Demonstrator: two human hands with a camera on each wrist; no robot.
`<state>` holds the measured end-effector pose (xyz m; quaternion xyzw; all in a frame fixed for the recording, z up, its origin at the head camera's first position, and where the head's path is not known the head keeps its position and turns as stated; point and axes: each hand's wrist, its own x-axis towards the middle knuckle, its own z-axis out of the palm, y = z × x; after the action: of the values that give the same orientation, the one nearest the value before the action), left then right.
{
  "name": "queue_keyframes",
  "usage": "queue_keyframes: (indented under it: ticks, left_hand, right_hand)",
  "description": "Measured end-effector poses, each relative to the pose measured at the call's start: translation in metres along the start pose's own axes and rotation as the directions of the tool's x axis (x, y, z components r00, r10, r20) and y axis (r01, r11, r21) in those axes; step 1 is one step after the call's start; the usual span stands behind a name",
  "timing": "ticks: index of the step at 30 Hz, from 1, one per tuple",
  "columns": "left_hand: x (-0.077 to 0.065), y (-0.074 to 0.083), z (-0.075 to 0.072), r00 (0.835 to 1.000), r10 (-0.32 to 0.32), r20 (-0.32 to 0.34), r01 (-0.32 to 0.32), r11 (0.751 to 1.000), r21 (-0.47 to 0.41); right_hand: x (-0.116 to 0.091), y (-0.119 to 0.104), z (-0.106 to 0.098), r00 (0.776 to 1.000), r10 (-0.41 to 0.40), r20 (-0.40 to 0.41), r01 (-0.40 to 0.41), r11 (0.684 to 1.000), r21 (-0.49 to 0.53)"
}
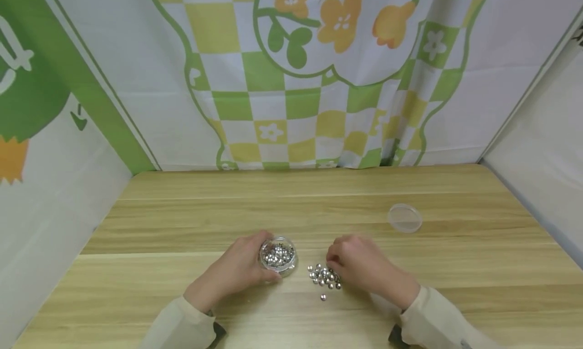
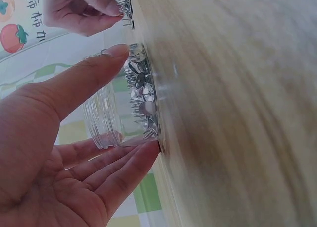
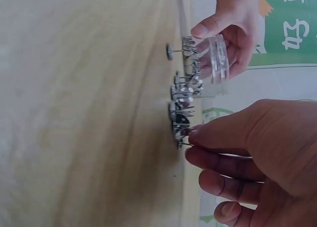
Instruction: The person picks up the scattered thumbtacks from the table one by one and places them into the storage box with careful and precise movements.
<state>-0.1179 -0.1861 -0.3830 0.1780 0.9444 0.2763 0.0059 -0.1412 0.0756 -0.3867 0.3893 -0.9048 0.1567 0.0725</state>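
Note:
A clear round jar (image 2: pixel 104 110) with silver thumbtacks (image 1: pixel 278 256) inside stands on the table, its mouth uncovered. My left hand (image 1: pixel 243 265) grips it from the left, thumb on the near side and fingers round the far side. Just right of the jar lies a loose pile of thumbtacks (image 1: pixel 322 275), most resting on their heads with pins up. At the pile's right edge my right hand (image 1: pixel 360 263) pinches a thumbtack by its pin between thumb and index finger. The other right fingers (image 3: pixel 218 182) are loosely curled.
A clear round lid (image 1: pixel 405 218) lies flat at the right, beyond the right hand. One thumbtack (image 1: pixel 323 297) sits apart, nearer the front. The wooden table (image 1: pixel 205 202) meets a patterned cloth (image 1: pixel 291 106) at the back, and cloth panels flank both sides.

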Motion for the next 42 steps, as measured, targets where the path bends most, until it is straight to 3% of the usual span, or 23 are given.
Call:
queue_keyframes:
  ticks: [11, 18, 23, 28, 37, 42]
  left_hand:
    - [0.001, 0.001, 0.0, 1.0, -0.016, 0.003, 0.016, 1.0, -0.002]
    - [0.0, 0.001, -0.001, 1.0, -0.018, 0.005, 0.019, 1.0, -0.012]
    - [0.001, 0.0, -0.001, 1.0, -0.019, 0.006, 0.019, 1.0, 0.0]
    - [0.001, 0.0, -0.001, 1.0, 0.002, 0.008, -0.002, 1.0, 0.006]
    - [0.002, 0.0, -0.001, 1.0, 0.028, 0.01, -0.029, 0.999, 0.021]
    - [0.001, -0.001, -0.001, 1.0, 0.011, 0.012, -0.012, 1.0, 0.017]
  right_hand:
    - [0.006, 0.001, 0.003, 0.999, 0.029, 0.02, -0.029, 1.0, -0.008]
    - [0.031, -0.015, -0.011, 0.997, -0.039, -0.073, 0.042, 0.998, 0.038]
    - [0.054, -0.028, -0.012, 0.989, -0.115, -0.091, 0.121, 0.991, 0.063]
    - [0.068, -0.033, -0.004, 0.989, -0.122, -0.083, 0.127, 0.99, 0.055]
    - [0.074, -0.035, 0.003, 0.987, -0.116, -0.109, 0.122, 0.991, 0.051]
    - [0.07, -0.034, 0.002, 0.989, -0.103, -0.109, 0.11, 0.992, 0.062]
